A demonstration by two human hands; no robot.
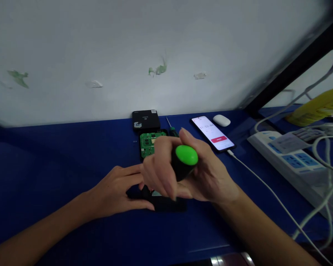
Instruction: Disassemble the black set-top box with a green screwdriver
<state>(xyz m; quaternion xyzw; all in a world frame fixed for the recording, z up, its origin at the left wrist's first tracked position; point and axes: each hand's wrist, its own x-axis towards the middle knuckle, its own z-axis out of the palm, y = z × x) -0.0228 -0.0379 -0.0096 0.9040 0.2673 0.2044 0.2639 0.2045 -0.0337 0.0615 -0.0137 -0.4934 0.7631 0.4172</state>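
My right hand (pixel 180 173) is wrapped round the black handle of a screwdriver (pixel 186 155), whose bright green end cap faces up towards me. The shaft and tip are hidden behind the hand. Below it lies a flat black plastic case (pixel 169 204), mostly covered by my hands. My left hand (pixel 119 190) grips this case from its left side, thumb along the near edge and fingers farther back. Just beyond my hands, a green circuit board (pixel 147 143) sits in a black housing, partly covered by my right hand.
A black square box (pixel 146 120) is by the wall. Another screwdriver (pixel 172 130) lies beside it. Several tiny screws (pixel 134 141) are left of the board. To the right are a phone (pixel 212 133) with a cable, a white rounded case (pixel 221 120) and a power strip (pixel 291 155).
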